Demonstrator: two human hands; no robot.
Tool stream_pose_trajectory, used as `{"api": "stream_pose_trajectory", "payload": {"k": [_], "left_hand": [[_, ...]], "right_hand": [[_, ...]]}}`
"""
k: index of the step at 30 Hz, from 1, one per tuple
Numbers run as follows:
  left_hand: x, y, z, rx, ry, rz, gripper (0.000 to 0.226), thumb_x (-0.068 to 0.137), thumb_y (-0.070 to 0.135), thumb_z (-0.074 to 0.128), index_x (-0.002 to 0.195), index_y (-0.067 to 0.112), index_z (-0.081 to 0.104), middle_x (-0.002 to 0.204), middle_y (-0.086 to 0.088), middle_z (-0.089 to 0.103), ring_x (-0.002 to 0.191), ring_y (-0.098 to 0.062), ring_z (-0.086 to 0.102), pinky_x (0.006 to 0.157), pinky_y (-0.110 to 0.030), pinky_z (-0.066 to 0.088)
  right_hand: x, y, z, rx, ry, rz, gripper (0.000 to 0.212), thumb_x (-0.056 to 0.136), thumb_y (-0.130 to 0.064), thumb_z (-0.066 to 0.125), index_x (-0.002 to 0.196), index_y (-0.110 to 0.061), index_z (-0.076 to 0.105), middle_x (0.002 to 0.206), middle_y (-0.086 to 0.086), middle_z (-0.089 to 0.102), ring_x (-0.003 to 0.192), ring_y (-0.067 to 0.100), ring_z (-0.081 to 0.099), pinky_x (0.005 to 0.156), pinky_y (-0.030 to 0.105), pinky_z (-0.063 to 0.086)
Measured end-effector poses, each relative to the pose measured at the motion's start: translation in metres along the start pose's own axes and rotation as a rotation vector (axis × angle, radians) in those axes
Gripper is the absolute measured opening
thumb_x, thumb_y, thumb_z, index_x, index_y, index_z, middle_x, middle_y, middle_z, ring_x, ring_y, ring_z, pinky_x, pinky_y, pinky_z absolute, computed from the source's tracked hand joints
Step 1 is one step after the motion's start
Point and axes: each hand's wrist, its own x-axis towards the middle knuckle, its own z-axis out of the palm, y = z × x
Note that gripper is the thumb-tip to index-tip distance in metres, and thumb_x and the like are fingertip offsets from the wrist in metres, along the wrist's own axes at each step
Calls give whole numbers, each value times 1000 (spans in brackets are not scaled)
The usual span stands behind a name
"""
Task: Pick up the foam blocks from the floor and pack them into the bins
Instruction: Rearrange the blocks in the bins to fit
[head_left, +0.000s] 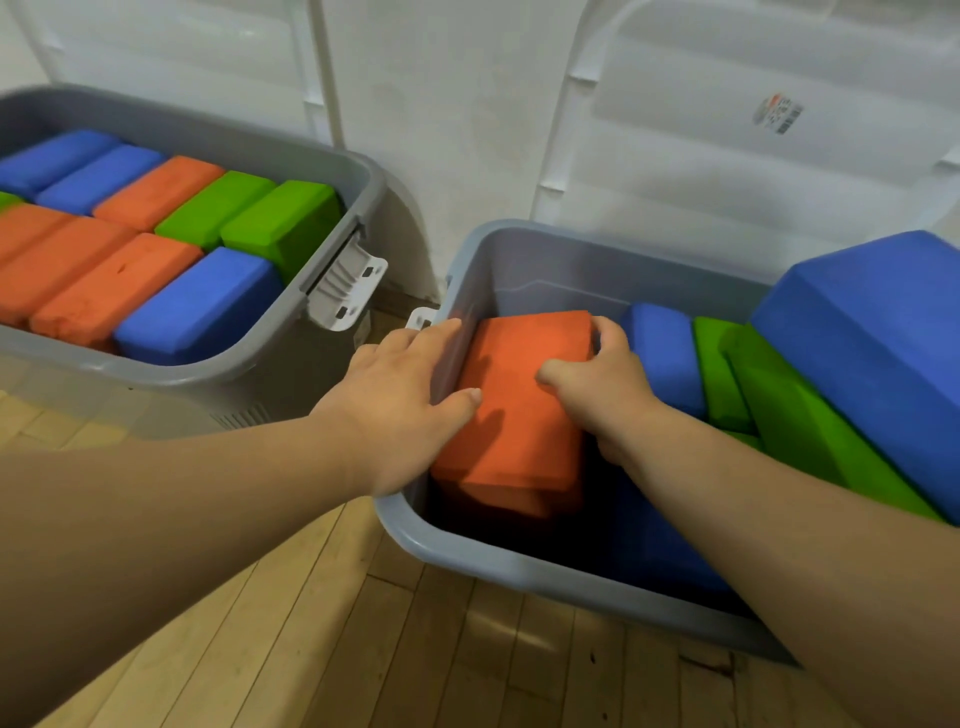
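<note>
The left hand is pressing straight fingers against the orange rectangular foam block, which is tilting inside the right grey plastic bin. The right hand is gripping its far corner, fingertips partly hidden. The bin's right end is cut off.

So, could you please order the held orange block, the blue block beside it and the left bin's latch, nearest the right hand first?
1. Orange block: in the right hand's grip.
2. Blue block: just right of it.
3. Latch: on the left bin.
</note>
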Motion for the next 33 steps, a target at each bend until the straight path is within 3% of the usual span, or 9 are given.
{"api": "stream_pose_trajectory", "payload": {"k": [5,11,15,18,22,26,27,30,33], "left_hand": [[0,1,-2,12,-5,-1,76,97,64,45,159,46,6,162,7,25,150,-24,19,119,-47,26],[-1,0,-3,-7,-15,15,78,96,66,44,159,45,4,162,7,24,150,-22,21,120,-47,28],[3,1,-10,-75,43,29,83,91,70,49,159,45,8,161,4,27,150,-22,23,120,-47,28],[9,7,-20,-192,153,22,90,88,69,56,160,42,10,163,2,27,150,-19,25,120,-41,26],[16,13,-31,-442,252,46,100,84,69,66,160,45,6,166,6,25,146,-3,26,121,-37,25],[20,12,-37,-600,273,44,112,67,80,67,155,57,4,162,15,29,147,-3,30,114,-48,42],[21,12,-37,-633,265,52,112,66,79,69,155,58,4,157,21,31,145,-2,34,113,-47,43],[22,14,-37,-786,206,108,112,65,68,79,154,59,11,148,30,42,131,-3,54,112,-40,45],[20,16,-43,-855,217,133,104,80,41,85,158,51,17,139,25,56,119,1,62,107,-34,50]], "right_hand": [[-4,4,-1,-63,16,-1,90,69,-39,75,152,-30,42,138,5,59,118,28,61,103,43,50],[-8,13,-1,-90,-63,-71,91,81,-36,74,160,-35,28,147,8,47,120,27,59,105,37,48],[-14,-1,-16,-154,24,-179,90,88,-35,74,162,-29,24,151,14,40,136,27,45,112,26,30],[-17,-21,-37,-79,142,-306,88,87,-30,75,161,-32,27,155,7,37,141,19,38,109,18,23],[-20,-31,-57,47,191,-342,82,88,-34,74,158,-38,30,150,0,46,134,17,48,112,28,35],[-23,-44,-68,236,148,-407,68,99,-25,64,158,-33,31,128,-20,54,96,-8,63,76,8,47],[-24,-47,-66,311,115,-425,64,102,-19,60,157,-31,31,126,-20,54,93,-12,64,74,8,49],[-26,-57,-56,522,1,-467,61,105,-7,51,158,-26,28,138,-3,58,112,1,65,86,16,53],[-11,-54,-34,556,-76,-378,60,107,-26,52,159,-39,25,132,-8,64,117,11,66,97,27,55]]}}
